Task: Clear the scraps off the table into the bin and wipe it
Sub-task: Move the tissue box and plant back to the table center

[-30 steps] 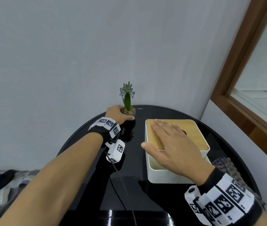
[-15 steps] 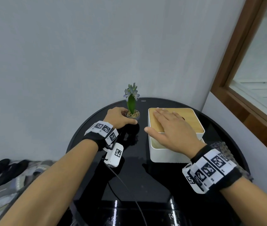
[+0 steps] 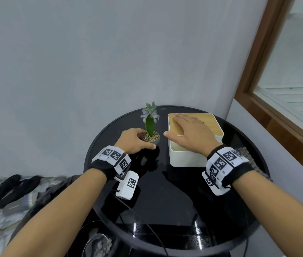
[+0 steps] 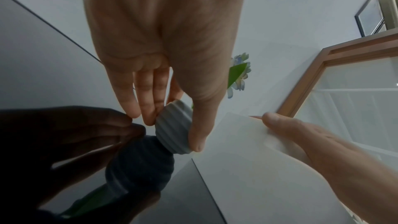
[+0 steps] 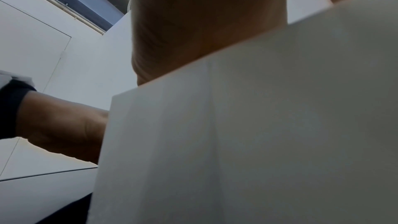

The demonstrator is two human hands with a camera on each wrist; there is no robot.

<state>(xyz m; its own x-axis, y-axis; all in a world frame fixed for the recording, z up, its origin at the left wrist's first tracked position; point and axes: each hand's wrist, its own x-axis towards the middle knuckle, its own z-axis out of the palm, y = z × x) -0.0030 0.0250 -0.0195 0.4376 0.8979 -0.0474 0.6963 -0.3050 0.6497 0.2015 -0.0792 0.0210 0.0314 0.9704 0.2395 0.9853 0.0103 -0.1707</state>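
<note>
My left hand [image 3: 135, 140] grips a small grey ribbed pot [image 3: 151, 139] holding a green plant with pale blue flowers. The pot stands on the round glossy black table [image 3: 165, 201], towards the back. In the left wrist view my thumb and fingers wrap round the pot [image 4: 174, 129]. My right hand [image 3: 191, 134] lies flat on the wooden lid of a white box [image 3: 187, 158], with its thumb against the box's left side [image 4: 247, 168]. The right wrist view is filled by the box wall [image 5: 258, 125]. I see no scraps on the dark tabletop.
A grey textured cloth [image 3: 256, 164] lies at the table's right edge, behind my right wrist. Dark slippers [image 3: 11, 190] lie on the floor at the left. The wall runs close behind the table, and a wooden window frame [image 3: 258, 52] stands at the right.
The box has slid towards the back of the table under my right hand. The pot now stands beside the box's left side instead of behind its corner. My view has pulled back.
</note>
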